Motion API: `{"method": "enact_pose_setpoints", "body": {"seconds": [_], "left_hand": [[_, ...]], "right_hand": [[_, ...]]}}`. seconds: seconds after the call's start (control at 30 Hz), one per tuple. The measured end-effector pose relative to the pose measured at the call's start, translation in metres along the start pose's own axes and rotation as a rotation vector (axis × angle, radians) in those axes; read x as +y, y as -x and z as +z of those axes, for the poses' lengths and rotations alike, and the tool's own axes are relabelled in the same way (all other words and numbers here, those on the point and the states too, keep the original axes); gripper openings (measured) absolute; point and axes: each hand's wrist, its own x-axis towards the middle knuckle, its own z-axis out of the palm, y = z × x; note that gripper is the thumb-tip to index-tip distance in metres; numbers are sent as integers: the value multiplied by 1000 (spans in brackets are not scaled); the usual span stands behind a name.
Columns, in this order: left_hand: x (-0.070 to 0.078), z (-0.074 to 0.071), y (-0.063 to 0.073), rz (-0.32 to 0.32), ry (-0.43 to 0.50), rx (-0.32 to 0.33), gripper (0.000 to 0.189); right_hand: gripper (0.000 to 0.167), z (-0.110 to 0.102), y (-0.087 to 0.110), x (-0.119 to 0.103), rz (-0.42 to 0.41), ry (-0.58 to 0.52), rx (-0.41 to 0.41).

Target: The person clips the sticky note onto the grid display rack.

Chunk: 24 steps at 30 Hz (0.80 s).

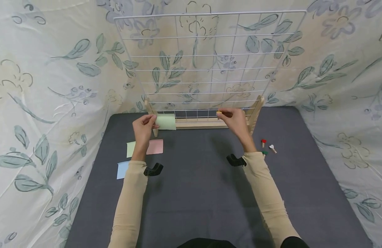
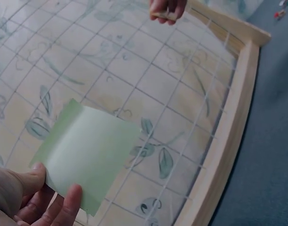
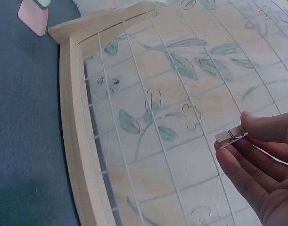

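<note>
You held a green note (image 1: 167,122) in your left hand (image 1: 142,129), thumb and fingertips pinching it by its left edge, before the lower left of a white wire grid (image 1: 209,14). Across from it, your right hand (image 1: 235,122) held a small wooden clip (image 3: 230,135) between thumb and forefinger, the other fingers loosely bent, in front of the grid's lower right; the head view showed a touch of yellow at its tip. Whether note or clip touched the wires could not be told.

The grid stood in a pale wooden stand (image 1: 203,125) at the back of a dark grey table (image 1: 191,193), against a floral cloth (image 1: 54,86). By your left forearm lay a pink note (image 1: 155,146), a yellow-green note (image 1: 130,149) and a blue note (image 1: 122,170), the last two partly covered by your arm. Beyond your right wrist, a red clip (image 1: 263,141) and a white clip (image 1: 273,148) lay near each other, with a green clip (image 1: 264,152) just beside your sleeve (image 1: 268,193).
</note>
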Motion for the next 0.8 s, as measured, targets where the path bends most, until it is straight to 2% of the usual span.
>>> {"method": "enact_pose_setpoints", "body": {"seconds": [0.3, 0.47, 0.8], "left_hand": [[21, 6, -9, 33, 12, 36, 29], [32, 5, -14, 70, -9, 11, 30], [61, 4, -23, 92, 38, 7, 28]], "right_hand": [[26, 1, -21, -26, -3, -9, -12], [25, -2, -31, -40, -38, -6, -18], [23, -6, -44, -64, -86, -1, 2]]}}
